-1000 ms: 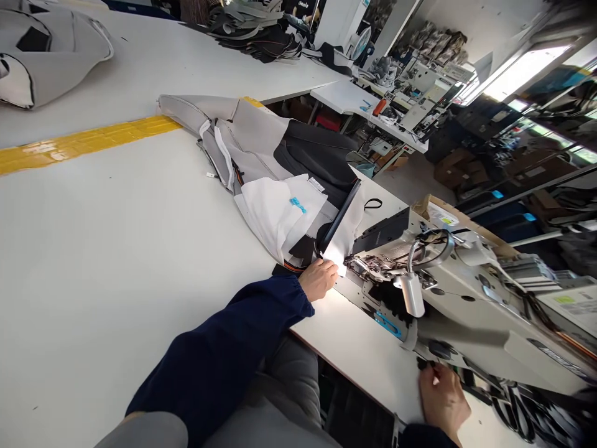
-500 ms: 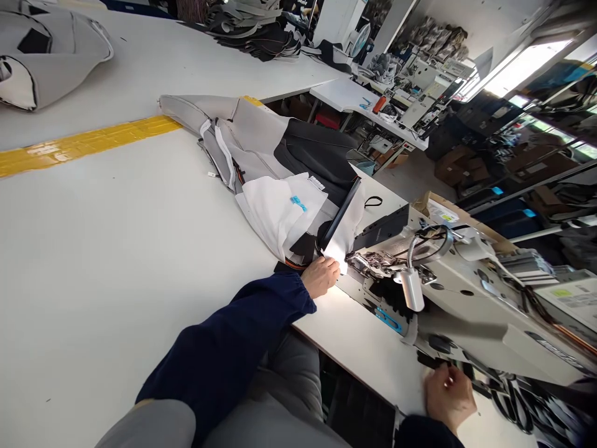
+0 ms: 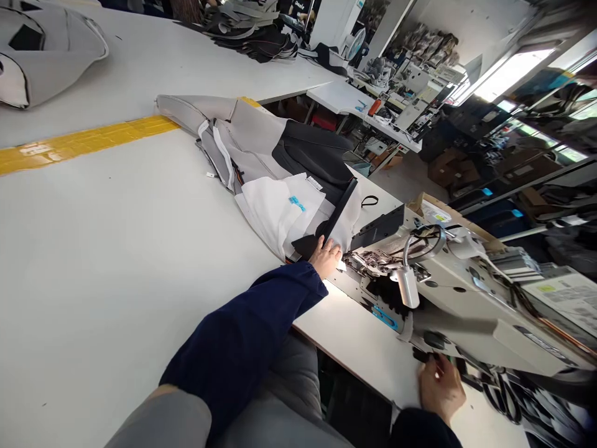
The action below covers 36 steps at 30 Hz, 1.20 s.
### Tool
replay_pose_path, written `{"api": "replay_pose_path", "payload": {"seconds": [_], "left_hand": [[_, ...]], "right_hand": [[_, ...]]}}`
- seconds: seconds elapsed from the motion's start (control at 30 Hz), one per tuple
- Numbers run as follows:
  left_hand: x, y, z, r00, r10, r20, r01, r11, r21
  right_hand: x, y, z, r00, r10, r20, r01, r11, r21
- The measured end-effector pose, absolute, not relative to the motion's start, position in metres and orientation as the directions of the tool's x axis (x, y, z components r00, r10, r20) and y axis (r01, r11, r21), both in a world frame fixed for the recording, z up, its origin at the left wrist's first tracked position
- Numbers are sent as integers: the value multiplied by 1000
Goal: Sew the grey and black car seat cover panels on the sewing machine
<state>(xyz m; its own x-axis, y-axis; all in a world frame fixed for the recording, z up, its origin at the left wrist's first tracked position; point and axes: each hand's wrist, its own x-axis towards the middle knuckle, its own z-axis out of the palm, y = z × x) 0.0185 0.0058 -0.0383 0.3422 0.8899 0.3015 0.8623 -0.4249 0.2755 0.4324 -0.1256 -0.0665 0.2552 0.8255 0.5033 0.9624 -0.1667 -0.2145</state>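
Observation:
My left hand (image 3: 325, 257) lies on the grey and black sewn cover (image 3: 261, 146), fingers stretched over its edge close to the needle area of the sewing machine (image 3: 466, 298). Beside those fingers runs a black strip (image 3: 339, 211) along the cover. White fabric (image 3: 275, 208) with a small blue print lies on top of the cover. Under the machine's arm, at the right, my right hand (image 3: 441, 387) is closed with thumb and finger pinched together by small black pieces (image 3: 422, 354). What it grips, if anything, I cannot make out.
Blue-handled snips (image 3: 385, 317) lie on the machine bed. Black straps (image 3: 504, 398) are heaped at the lower right. Yellow tape (image 3: 88, 142) crosses the white table (image 3: 116, 267). Another grey cover (image 3: 60, 56) lies far left; stacked pieces (image 3: 252, 28) stand at the back.
My left hand has gone from curled fingers at the cover's edge to fingers stretched over it, a little farther forward. My right hand stays pinched by the black pieces. The view shifted slightly.

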Motion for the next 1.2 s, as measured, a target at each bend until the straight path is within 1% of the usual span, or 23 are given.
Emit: {"api": "replay_pose_path", "payload": {"seconds": [0.07,0.1,0.27,0.37,0.43,0.47,0.5,0.53,0.6,0.63,0.7,0.77,0.8,0.87,0.93,1.03,1.1,1.2], "left_hand": [[20,4,-38,335,897,289,860,-417,294],[19,4,-38,333,900,280,858,-412,306],[-23,2,-36,349,915,203,848,-400,347],[-76,-8,-21,358,925,126,864,-379,331],[-100,-17,3,364,928,76,868,-368,333],[-104,-21,17,375,923,89,853,-381,357],[-101,-23,33,383,913,137,821,-405,403],[-93,-24,47,386,897,214,766,-441,467],[-61,-22,69,338,858,387,598,-513,615],[-42,-20,75,289,848,444,497,-530,688],[-3,-14,80,187,861,473,276,-508,816],[29,-8,78,111,901,420,53,-428,902],[40,-5,76,97,918,385,-50,-382,923],[56,-2,73,97,937,335,-222,-308,925],[64,-1,74,108,944,313,-337,-261,905],[67,-1,79,103,957,272,-399,-210,892],[64,-3,81,99,959,267,-376,-212,902],[51,-6,80,92,958,271,-334,-227,915]], "right_hand": [[430,-126,-66,258,809,529,962,-164,-218],[428,-127,-65,230,810,539,968,-135,-210],[405,-142,-52,41,793,608,977,95,-190],[373,-149,-26,-8,763,646,960,187,-209],[344,-143,1,-79,719,691,940,285,-189],[328,-136,16,-151,677,720,922,359,-145],[313,-127,33,-205,655,727,906,408,-113],[298,-116,49,-261,617,742,884,461,-72],[270,-92,80,-370,567,736,845,535,13],[259,-81,92,-402,555,728,835,548,43],[242,-62,112,-458,553,696,830,546,113],[232,-49,123,-494,573,653,836,520,176],[230,-45,126,-508,588,630,839,503,208],[229,-40,130,-529,620,580,843,463,274],[229,-38,133,-544,656,523,839,426,338],[226,-36,142,-558,723,408,817,391,424],[220,-35,149,-540,776,326,805,364,468],[210,-35,158,-468,853,233,809,307,501]]}}
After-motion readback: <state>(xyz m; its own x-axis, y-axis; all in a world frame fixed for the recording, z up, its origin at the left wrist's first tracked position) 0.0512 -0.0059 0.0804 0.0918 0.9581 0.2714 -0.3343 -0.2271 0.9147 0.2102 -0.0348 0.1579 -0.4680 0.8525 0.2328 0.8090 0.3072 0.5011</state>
